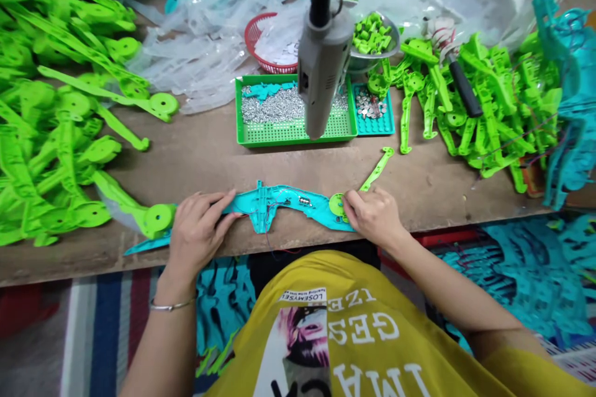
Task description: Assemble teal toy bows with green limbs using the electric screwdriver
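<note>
A long, curved blue plastic shell [279, 201] lies along the front of the table, with thin wires and a small metal coil or spring inside it. My left hand [198, 223] is closed on its left part, thumb below and fingers above. At the shell's right end, my right hand [375, 214] is closed on a bright green plastic arm [376, 169], whose round disc sits over the shell. The fingertips partly hide that disc. Left of my left hand, a green disc-ended piece [158, 220] rests by the shell's pointed blue tip.
Green parts [60, 99] are heaped at left, more [493, 99] at right beside a black-handled tool [463, 87]. A green basket [298, 136] of small metal pieces stands ahead, under a hanging grey powered tool [323, 68]. Behind are a red basket [254, 43], a metal bowl [395, 43] and translucent pieces [200, 43].
</note>
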`<state>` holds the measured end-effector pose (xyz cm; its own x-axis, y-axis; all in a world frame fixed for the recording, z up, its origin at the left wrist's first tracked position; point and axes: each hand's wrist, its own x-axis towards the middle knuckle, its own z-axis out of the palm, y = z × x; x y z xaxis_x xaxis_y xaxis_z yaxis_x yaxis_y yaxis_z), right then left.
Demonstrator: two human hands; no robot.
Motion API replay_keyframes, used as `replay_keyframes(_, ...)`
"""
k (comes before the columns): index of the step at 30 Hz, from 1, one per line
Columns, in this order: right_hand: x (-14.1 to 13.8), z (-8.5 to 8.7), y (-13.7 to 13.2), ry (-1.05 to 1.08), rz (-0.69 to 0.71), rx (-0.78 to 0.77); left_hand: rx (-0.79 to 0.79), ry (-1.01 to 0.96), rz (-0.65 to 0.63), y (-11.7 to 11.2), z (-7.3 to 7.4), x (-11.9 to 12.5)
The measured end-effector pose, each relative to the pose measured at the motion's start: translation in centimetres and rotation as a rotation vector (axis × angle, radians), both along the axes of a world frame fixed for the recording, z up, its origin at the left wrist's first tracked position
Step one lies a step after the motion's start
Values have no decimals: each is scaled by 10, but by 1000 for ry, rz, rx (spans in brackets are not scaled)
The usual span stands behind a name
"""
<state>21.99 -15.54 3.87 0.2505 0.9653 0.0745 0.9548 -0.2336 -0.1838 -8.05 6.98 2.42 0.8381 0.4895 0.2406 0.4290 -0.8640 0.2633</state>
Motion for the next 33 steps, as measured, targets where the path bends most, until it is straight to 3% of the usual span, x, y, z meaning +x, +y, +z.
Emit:
replay_keyframes(3, 16, -5, -3, 123, 81, 64, 48, -31, -21, 1, -2, 0)
replay_keyframes(5, 35, -4, -2, 138, 54, 101, 84, -33, -40, 1, -3, 0)
replay_keyframes(12, 132, -10, 9, 48, -316, 129, 106, -47, 4, 1, -2, 7)
replay_keyframes(15, 150, -11, 5, 29, -439, 166, 90, -48, 48, -1, 0, 13)
replay_keyframes(17, 140, -3, 2, 54, -467, 226, 97, -35, 85, -5, 5, 17)
replay_keyframes(20, 94, 17, -1, 215, -396, 306, 82, -44, 111, -19, 11, 19)
replay_keyframes(24, 21, 42, -1, 724, 27, -3, 7, -147, 139, -65, 11, 14)
replay_keyframes(27, -19, 43, 8, 920, 291, -214, -48, -90, 217, -110, 9, 18)
replay_keyframes(30, -47, 29, 17, 1017, 239, -211, -245, -76, 342, -144, 15, 32)
replay_keyframes(33, -66, 16, 21, 1220, 181, -173, -743, -197, 433, -152, 32, 46)
